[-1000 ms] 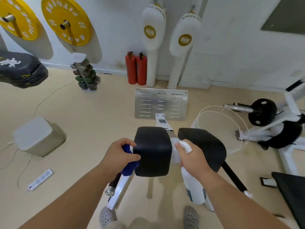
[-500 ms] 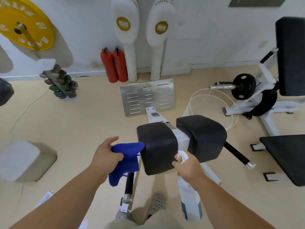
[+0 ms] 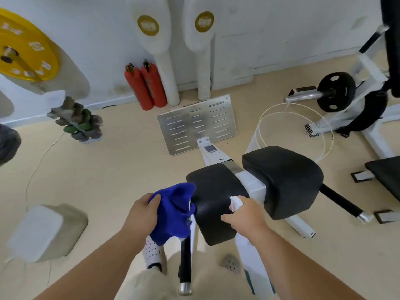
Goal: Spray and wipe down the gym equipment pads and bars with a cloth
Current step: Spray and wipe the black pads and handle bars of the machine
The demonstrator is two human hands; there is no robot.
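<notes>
Two black pads sit side by side on a white machine frame: the left pad [image 3: 213, 200] nearer me and the right pad [image 3: 283, 178] beyond it. My left hand [image 3: 141, 215] grips a blue cloth [image 3: 173, 215] that touches the left pad's left side. A white spray bottle [image 3: 253, 263] hangs from my right hand [image 3: 246, 215], its nozzle at the left pad's right edge. A black handle bar [image 3: 185, 263] with a chrome end points toward me below the cloth. A second black bar [image 3: 342, 202] sticks out right of the right pad.
A slotted metal footplate [image 3: 194, 124] lies ahead on the floor, with two red extinguishers [image 3: 145, 85] and white punch pads [image 3: 158, 46] at the wall. Another white machine with a black weight plate [image 3: 335, 92] stands right. A grey box [image 3: 43, 232] and a dumbbell rack [image 3: 78, 122] sit left.
My view has swung left to right and closer. My left hand pulled the cloth out from beside the left pad, then brought it back against the pad's side. The right hand keeps the bottle.
</notes>
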